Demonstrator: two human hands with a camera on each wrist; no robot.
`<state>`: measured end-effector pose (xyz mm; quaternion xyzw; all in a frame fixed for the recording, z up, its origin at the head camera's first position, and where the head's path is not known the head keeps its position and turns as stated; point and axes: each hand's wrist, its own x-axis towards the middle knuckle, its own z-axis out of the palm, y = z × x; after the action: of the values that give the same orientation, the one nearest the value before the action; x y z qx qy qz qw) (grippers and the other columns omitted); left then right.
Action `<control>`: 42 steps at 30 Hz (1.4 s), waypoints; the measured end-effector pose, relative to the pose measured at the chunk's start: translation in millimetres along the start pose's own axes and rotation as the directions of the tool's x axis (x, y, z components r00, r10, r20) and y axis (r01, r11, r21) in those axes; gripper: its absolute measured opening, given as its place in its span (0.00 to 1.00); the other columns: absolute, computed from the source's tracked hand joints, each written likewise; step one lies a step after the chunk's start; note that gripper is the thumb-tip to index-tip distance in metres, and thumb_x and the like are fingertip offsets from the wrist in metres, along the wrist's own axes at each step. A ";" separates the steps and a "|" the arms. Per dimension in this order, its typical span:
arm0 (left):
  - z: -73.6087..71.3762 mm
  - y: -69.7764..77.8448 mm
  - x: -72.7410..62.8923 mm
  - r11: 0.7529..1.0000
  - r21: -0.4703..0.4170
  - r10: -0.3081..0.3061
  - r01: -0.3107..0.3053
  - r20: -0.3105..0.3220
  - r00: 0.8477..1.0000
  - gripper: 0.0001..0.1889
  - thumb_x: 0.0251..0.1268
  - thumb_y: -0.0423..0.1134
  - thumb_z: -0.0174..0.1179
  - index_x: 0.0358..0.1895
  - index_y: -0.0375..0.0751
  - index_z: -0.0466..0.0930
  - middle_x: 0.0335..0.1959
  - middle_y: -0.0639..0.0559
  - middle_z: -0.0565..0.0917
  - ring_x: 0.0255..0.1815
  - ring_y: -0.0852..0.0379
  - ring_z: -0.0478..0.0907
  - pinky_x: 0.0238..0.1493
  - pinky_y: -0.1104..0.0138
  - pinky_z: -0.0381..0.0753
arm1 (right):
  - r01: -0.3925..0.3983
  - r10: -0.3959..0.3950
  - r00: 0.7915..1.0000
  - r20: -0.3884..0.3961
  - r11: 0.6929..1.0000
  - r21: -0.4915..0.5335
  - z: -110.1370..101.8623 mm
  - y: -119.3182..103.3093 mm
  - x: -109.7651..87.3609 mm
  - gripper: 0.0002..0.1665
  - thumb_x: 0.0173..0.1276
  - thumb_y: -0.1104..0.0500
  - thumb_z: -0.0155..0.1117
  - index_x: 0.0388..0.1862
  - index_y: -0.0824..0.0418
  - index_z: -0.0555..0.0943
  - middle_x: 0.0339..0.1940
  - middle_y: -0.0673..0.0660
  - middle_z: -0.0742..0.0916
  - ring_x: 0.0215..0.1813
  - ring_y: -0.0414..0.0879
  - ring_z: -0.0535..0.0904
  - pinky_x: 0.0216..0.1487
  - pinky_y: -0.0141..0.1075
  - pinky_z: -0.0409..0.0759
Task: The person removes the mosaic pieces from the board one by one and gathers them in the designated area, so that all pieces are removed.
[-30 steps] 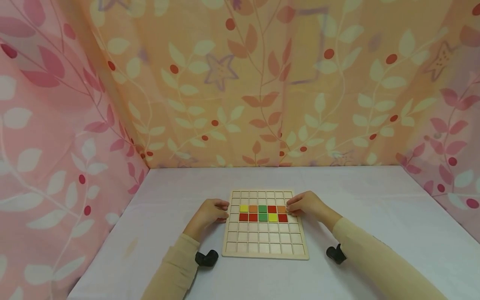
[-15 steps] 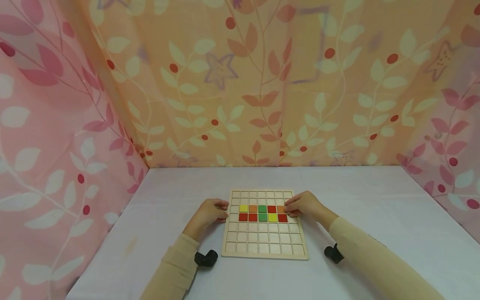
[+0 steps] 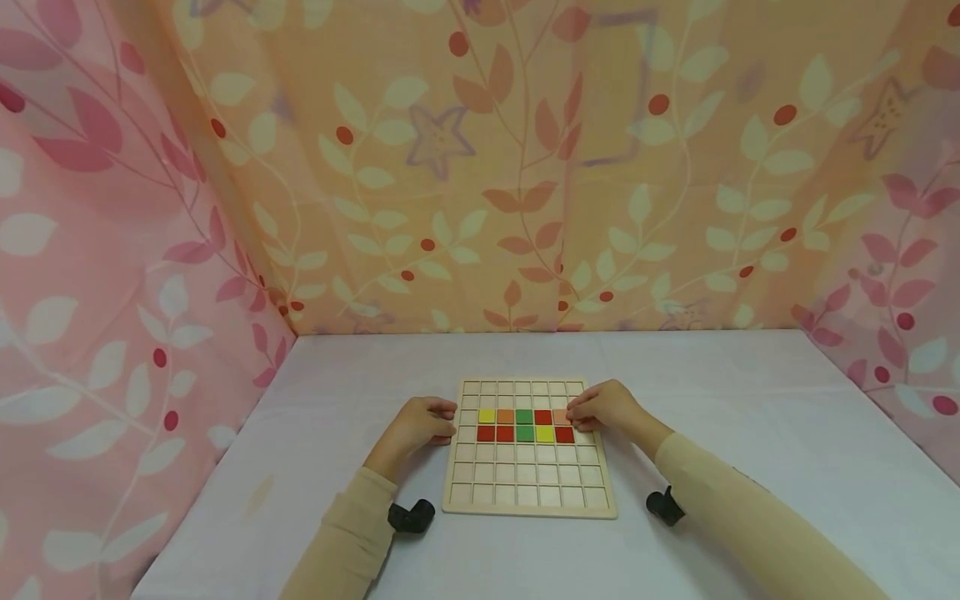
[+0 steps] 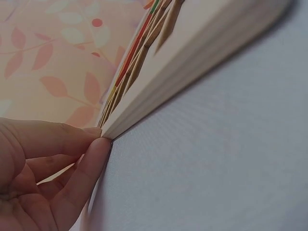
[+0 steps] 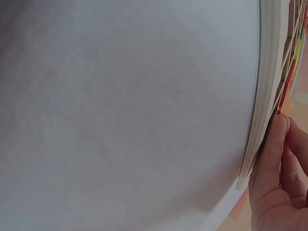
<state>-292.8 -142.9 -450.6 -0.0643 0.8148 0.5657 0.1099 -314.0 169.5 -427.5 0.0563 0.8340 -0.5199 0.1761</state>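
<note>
A square wooden grid board (image 3: 527,511) lies on the table, with two rows of coloured square tiles in its middle. Yellow, orange, green and red tiles make up the upper row, ending at the right in an orange tile (image 3: 559,417). Below them are red, green and yellow ones. My left hand (image 3: 420,423) holds the board's left edge; the left wrist view shows thumb and finger pinching its rim (image 4: 144,103). With fingertips together, my right hand (image 3: 613,406) pinches the right-end orange tile, which looks paler than the other orange tile (image 3: 506,416). Its right part is hidden by the fingers.
A white cloth covers the table (image 3: 360,367). Floral curtains hang behind (image 3: 510,208) and at both sides. Black wrist cameras sit below the left wrist (image 3: 411,517) and the right wrist (image 3: 666,506), close to the tabletop.
My right hand has shifted slightly left, from beside the right-end orange tile onto it, and that tile now looks paler. The left hand keeps its place at the board's edge.
</note>
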 end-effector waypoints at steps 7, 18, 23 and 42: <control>-0.2 -0.7 -0.4 1.000 -0.002 0.014 -0.014 0.004 1.000 0.21 0.55 0.19 0.64 0.55 0.28 0.80 0.45 0.40 0.82 0.35 0.57 0.80 0.36 0.65 0.88 | 0.011 -0.011 1.000 -0.012 1.000 0.024 0.0 -1.9 0.3 0.10 0.67 0.65 0.66 0.42 0.73 0.85 0.28 0.56 0.89 0.26 0.40 0.84 0.34 0.31 0.87; -0.4 -0.8 0.6 0.999 -0.028 0.022 -0.022 0.016 1.000 0.22 0.54 0.18 0.63 0.55 0.26 0.79 0.43 0.40 0.82 0.34 0.58 0.80 0.35 0.66 0.88 | 0.002 -0.003 1.000 0.006 0.999 0.042 -1.0 -1.8 0.2 0.12 0.65 0.63 0.69 0.42 0.72 0.85 0.29 0.56 0.89 0.26 0.39 0.83 0.33 0.30 0.86; 0.4 -1.1 0.6 0.999 -0.027 0.029 -0.028 0.020 0.999 0.22 0.54 0.18 0.63 0.55 0.26 0.79 0.43 0.41 0.82 0.33 0.58 0.80 0.35 0.66 0.88 | 0.011 -0.012 0.999 0.034 0.999 0.045 -2.9 -3.9 -2.4 0.12 0.64 0.63 0.71 0.41 0.72 0.86 0.28 0.55 0.89 0.25 0.39 0.83 0.33 0.30 0.86; -1.1 -0.6 -2.7 0.999 -0.029 0.034 -0.033 0.023 0.999 0.23 0.53 0.18 0.64 0.56 0.27 0.79 0.46 0.38 0.81 0.35 0.57 0.80 0.35 0.65 0.88 | 0.004 -0.004 1.000 -0.009 0.997 0.072 -5.8 0.0 -1.5 0.17 0.67 0.64 0.67 0.50 0.76 0.83 0.25 0.52 0.88 0.24 0.37 0.82 0.33 0.29 0.86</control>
<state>-290.2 -144.2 -450.1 -0.0454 0.8061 0.5799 0.1092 -314.0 174.8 -424.6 0.0632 0.8155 -0.5498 0.1692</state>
